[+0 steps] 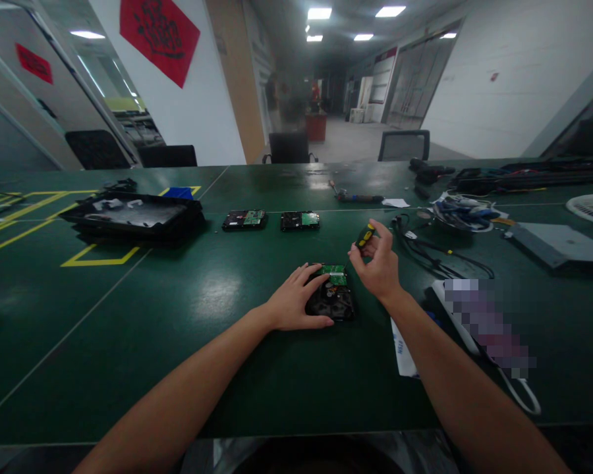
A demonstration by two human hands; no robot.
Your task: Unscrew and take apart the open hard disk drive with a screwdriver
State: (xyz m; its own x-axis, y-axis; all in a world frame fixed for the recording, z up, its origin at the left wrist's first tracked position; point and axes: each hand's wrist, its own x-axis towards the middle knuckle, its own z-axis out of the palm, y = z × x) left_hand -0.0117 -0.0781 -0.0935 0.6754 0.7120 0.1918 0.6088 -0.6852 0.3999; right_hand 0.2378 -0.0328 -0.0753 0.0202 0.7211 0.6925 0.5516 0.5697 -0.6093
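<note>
A hard drive lies flat on the green table, its green circuit board facing up at the far end. My left hand rests on its left side with the fingers spread over it. Above and to the right of the drive, my right hand grips a yellow-and-black screwdriver by its handle. The screwdriver's shaft and tip cannot be made out. Two more hard drives, one at the left and one at the right, lie further back on the table.
Black trays are stacked at the left. Cables, a bundle in a dish and a silver box are at the right. A blurred-out device and a white packet lie near my right forearm. Another tool lies further back.
</note>
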